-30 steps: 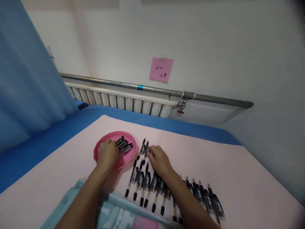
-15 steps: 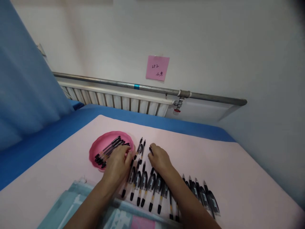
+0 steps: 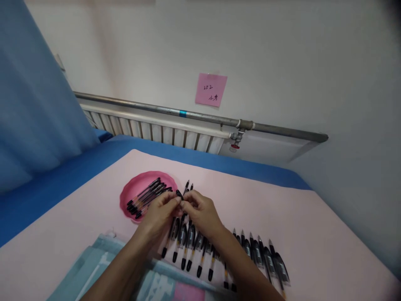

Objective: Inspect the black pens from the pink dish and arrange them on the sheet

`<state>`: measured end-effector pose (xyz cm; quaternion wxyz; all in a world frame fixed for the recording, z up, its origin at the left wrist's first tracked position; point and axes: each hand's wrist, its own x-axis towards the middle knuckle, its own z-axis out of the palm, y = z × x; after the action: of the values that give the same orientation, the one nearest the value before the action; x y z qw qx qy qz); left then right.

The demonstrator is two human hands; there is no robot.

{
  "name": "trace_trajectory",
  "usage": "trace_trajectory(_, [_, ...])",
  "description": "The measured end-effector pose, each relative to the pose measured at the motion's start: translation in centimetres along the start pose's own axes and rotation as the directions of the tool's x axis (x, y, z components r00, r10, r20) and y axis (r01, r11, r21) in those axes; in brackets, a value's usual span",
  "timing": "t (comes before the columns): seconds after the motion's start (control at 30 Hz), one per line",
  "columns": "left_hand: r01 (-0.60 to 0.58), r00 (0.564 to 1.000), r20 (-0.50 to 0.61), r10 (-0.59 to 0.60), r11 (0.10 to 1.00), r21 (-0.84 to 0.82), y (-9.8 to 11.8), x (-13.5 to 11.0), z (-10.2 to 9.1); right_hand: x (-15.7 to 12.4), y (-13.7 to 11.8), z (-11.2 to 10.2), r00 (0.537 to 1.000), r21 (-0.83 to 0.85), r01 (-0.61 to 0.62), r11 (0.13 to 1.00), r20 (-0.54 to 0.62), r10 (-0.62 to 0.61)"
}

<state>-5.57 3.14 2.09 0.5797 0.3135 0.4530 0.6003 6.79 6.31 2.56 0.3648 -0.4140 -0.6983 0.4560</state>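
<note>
Both forearms reach forward from near my side, wrists angled inward, so that the left hand (image 3: 160,212) and the right hand (image 3: 199,210) meet almost tip to tip above the pens. The grip is together on each side: thumbs and forefingers are pinched around a small, glossy black, rounded piece (image 3: 178,193), whose end pokes up between the fingertips; the rest of it is hidden by the fingers. Just beyond the hands, the slim black tips of two pens (image 3: 187,184) point away. Below the hands lies a row of clear-barrelled pens with smoky, see-through caps (image 3: 191,237), and another group of black-tipped, capped-looking pens (image 3: 280,267) sits to the right of the right forearm. Just left of the left hand, a round pink dish with a wavy rim (image 3: 123,193) holds a slanted bundle of black-ended pens (image 3: 150,193). Everything rests on the pale pink surface (image 3: 282,211), with a teal patterned item (image 3: 84,267) near the left forearm.
</note>
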Motion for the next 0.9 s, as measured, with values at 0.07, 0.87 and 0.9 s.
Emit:
trace_trajectory(0.07, [-0.011, 1.000, 0.006, 0.012, 1.000, -0.026, -0.1, 0.0, 0.0, 0.1, 0.0, -0.2, 0.999, 0.010, 0.013, 1.000, 0.036, -0.014])
trace_trajectory(0.87, [0.000, 0.992, -0.127, 0.001, 1.000, 0.012, 0.7, 0.1, -0.9, 2.3, 4.8, -1.9, 0.961, -0.623, -0.271, 0.734, -0.222, 0.166])
trace_trajectory(0.9, [0.011, 0.991, -0.130, -0.015, 1.000, -0.029, 0.7, 0.1, -0.9, 2.4, 4.9, -2.1, 0.943, -0.497, -0.320, 0.806, -0.251, 0.219])
